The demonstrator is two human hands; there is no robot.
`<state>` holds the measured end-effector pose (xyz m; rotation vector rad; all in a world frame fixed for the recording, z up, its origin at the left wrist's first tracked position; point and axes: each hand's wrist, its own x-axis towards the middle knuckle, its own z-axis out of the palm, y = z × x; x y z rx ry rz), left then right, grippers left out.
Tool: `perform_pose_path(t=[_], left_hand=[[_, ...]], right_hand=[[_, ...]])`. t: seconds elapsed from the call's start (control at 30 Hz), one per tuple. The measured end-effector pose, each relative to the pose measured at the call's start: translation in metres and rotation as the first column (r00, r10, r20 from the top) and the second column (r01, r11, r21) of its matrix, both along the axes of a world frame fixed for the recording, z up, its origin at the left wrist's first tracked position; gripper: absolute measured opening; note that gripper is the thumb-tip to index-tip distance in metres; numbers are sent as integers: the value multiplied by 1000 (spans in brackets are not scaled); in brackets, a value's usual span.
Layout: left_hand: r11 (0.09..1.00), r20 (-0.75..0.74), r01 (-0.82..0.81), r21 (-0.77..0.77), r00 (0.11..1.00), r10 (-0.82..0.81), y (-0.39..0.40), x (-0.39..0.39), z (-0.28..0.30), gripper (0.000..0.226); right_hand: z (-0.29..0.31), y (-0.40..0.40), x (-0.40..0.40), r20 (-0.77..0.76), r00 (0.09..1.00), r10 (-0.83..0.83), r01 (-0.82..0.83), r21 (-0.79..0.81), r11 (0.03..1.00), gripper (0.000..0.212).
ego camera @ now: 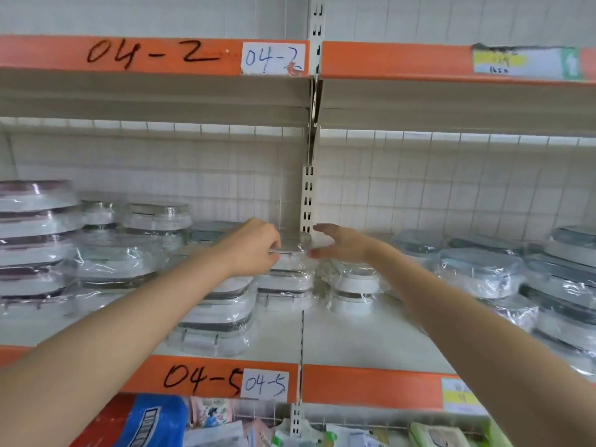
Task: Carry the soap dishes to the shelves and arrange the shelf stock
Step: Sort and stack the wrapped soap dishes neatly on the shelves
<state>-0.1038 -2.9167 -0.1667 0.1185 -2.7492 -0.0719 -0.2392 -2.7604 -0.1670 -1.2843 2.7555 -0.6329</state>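
**Soap dish being set on a shelf stack**

A wrapped dish (292,250) is being placed atop a stack at mid-shelf (371,337), by the upright. It is gripped by the curled left hand (254,250); the right hand (338,245), fingers straight, touches its other end. Next, squaring and release are likely needed.

Glossy, crinkled clear plastic wrap over smooth plastic soap dishes (292,275); matt painted metal shelf (361,337); orange edge strip (371,387) with paper labels (264,384).
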Motion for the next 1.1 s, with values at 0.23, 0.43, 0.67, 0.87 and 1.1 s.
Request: perform_pose_path(t=[0.23, 0.43, 0.67, 0.87, 1.1], left_hand=[[988, -8, 150, 28, 989, -150, 59, -25, -14, 26], [965, -43, 226, 136, 974, -222, 124, -51, -17, 30], [902, 26, 220, 372, 969, -247, 216, -114, -12, 72], [893, 1, 176, 414, 981, -193, 248, -136, -20, 80], [765, -135, 242, 597, 970, -202, 196, -85, -22, 59]], right_hand=[[25, 98, 8, -331, 934, -134, 227, 260, 939, 55], [48, 185, 9, -432, 855, -287, 438, 306, 845, 37], [34, 244, -11, -381, 812, -442, 542, 213, 813, 42], [25, 260, -24, -343, 814, -469, 544, 164, 823, 39], [21, 230, -32, -330, 823, -462, 514, 88, 853, 40]])
